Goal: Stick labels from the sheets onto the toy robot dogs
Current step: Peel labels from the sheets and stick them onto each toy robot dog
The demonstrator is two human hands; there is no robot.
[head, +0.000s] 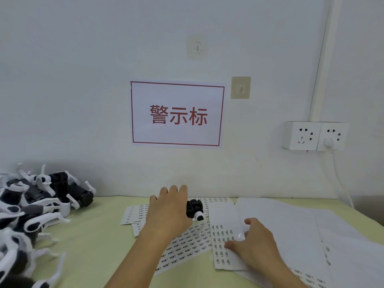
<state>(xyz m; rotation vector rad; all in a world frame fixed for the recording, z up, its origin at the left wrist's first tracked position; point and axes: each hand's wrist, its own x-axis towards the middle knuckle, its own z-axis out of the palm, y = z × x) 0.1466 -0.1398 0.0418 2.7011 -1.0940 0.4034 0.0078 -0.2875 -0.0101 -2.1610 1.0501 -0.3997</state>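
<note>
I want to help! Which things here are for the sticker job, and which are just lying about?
For the job:
- toy dog gripped by left hand
- label sheet under right hand
- dog pile

Just there:
- sign
- sockets
- hooks

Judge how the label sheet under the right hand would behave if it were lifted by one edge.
The label sheet looks thin and flat like paper, so it would probably flop and bend. It likely weighs very little, and could slide easily over the other sheets it overlaps. The right hand resting its fingers on it probably keeps it from shifting.
</note>
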